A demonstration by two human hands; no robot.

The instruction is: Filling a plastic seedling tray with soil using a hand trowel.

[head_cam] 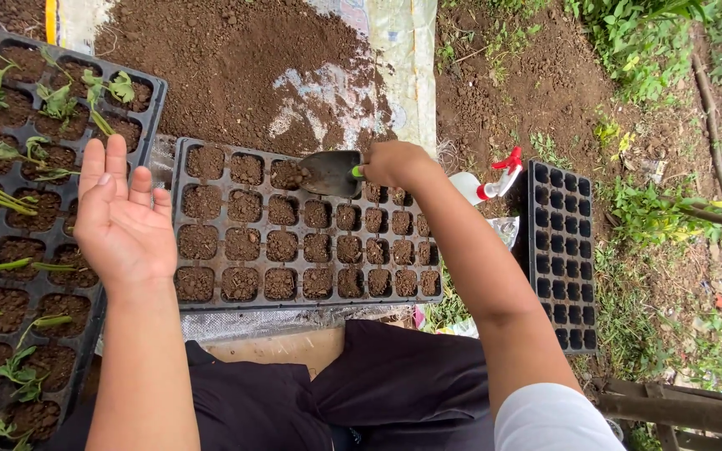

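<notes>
- The right hand is wrapped tight around the green handle of a small trowel.
- The trowel blade sits over the far row of the middle tray. It has a bit of soil on it.
- The blade points left, just by a far cell that is heaped with soil.
- The left hand is flat and spread, palm up. It holds nothing. It hangs over the gap between the middle tray and the plant tray.
- The middle tray lies right in front of the person, near the knees. Almost every cell has soil in it.
- I think the step is filling the cells with soil, and it looks close to done.
- The next scoop needs a careful tip, so the soil drops into one cell and not on the rim.
- The soil pile lies just past the tray, on a sheet.
- The plant tray on the left has little green seedlings in it.
- On the right lies an empty tray, with a spray bottle beside it.
</notes>
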